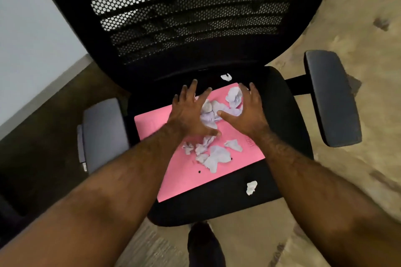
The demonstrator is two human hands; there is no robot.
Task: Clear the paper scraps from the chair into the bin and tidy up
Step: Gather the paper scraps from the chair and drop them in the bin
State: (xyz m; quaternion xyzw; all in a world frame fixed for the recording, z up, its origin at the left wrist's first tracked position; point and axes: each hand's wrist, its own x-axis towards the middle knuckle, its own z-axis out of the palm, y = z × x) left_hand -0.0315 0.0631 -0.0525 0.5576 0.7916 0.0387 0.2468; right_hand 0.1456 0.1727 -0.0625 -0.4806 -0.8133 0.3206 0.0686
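A pink folder (191, 182) lies flat on the black seat (282, 115) of an office chair. Several crumpled white paper scraps (213, 156) sit on the folder. My left hand (189, 110) and my right hand (245, 110) hover over the far pile of scraps (233, 97), fingers spread, one on each side of it. Neither hand holds anything. One loose scrap (251, 187) lies on the seat near the front edge. Another loose scrap (226, 77) rests by the backrest. No bin is in view.
The mesh backrest (184, 11) rises behind the seat. A grey armrest (104, 132) stands at the left and a dark armrest (332, 97) at the right. Beige carpet (358, 17) surrounds the chair. A white wall (28, 28) is at the left. My shoe (204, 243) is below the seat.
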